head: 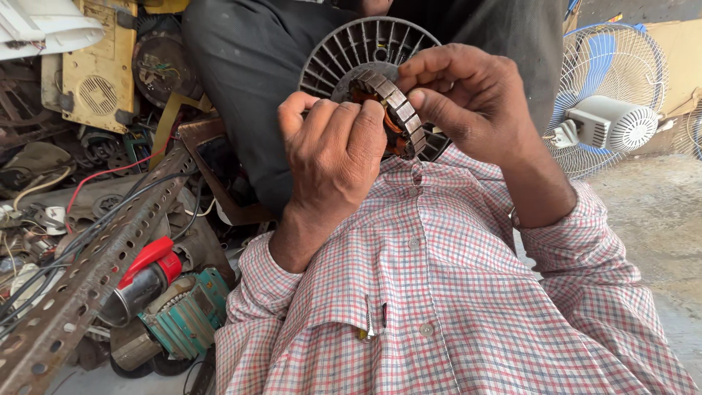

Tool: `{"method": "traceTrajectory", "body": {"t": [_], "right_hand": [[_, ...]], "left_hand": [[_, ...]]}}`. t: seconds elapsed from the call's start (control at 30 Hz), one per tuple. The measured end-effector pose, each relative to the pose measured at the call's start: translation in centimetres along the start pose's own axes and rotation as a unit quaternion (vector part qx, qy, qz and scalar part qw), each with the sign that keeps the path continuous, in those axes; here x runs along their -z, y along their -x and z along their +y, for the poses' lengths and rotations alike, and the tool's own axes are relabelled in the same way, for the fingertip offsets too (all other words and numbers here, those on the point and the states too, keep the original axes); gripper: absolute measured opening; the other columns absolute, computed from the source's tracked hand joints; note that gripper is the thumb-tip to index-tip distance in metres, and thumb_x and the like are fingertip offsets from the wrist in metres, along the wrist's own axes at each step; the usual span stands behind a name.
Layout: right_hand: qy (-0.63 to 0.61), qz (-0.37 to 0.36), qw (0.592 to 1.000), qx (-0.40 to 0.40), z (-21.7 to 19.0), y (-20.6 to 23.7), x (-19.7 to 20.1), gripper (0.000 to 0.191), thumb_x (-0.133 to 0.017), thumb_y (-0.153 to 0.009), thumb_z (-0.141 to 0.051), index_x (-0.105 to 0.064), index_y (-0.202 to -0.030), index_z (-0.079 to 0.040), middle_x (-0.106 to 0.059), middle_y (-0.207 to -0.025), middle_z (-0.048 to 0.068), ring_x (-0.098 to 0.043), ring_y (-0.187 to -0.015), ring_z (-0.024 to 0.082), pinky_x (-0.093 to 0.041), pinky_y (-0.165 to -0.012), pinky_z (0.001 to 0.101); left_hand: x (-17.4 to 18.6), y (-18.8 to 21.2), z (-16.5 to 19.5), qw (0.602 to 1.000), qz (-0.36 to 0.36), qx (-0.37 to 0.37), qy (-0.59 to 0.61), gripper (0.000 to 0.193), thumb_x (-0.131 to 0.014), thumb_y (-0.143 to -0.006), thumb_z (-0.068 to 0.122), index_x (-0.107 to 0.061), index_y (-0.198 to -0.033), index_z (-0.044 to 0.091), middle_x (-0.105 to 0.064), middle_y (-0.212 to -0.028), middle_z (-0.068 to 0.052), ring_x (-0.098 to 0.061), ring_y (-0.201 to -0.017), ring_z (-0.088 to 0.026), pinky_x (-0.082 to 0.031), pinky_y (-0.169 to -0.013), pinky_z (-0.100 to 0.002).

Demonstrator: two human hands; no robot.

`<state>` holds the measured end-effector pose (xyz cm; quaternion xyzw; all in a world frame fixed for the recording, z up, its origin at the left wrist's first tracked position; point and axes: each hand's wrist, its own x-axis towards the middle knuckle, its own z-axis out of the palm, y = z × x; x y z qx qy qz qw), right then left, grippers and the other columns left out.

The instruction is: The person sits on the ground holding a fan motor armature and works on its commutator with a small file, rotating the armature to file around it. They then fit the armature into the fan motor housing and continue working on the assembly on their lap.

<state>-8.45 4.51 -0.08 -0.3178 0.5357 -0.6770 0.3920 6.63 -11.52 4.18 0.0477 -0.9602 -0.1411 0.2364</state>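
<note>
Close above the checked shirt (453,292), both hands hold a ring-shaped motor stator (398,110) with copper windings inside, its open face turned left, backed by a grey slotted fan housing (351,51). Left hand (333,150) curls around its near-left edge; right hand (468,95) pinches the laminated rim from the right.
</note>
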Motion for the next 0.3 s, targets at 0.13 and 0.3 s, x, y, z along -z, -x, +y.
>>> {"method": "traceTrajectory", "body": {"t": [0.13,0.3], "right_hand": [[0.006,0.040,0.999,-0.034,0.9,0.2,0.4,0.018,-0.071,-0.108,0.001,-0.065,-0.124,0.005,-0.073,-0.098,0.009,-0.068,-0.081,0.009,-0.058,-0.069,0.0195],[-0.234,0.076,0.966,-0.083,5.4,3.1,3.2,0.016,-0.069,-0.111,0.002,-0.063,-0.124,0.003,-0.073,-0.099,0.012,-0.074,-0.092,0.019,-0.061,-0.076,0.0244]], "left_hand": [[0.5,0.0,0.0,1.000,-0.019,0.012,0.003,0.008,-0.072,-0.102,0.006,-0.069,-0.109,0.005,-0.065,-0.082,0.001,-0.060,-0.078,-0.015,-0.043,-0.092,-0.043],[1.0,1.1,-1.9,0.996,-0.028,0.055,0.072,0.009,-0.074,-0.104,0.009,-0.070,-0.113,0.009,-0.069,-0.089,0.001,-0.064,-0.084,-0.016,-0.042,-0.097,-0.042]]}}
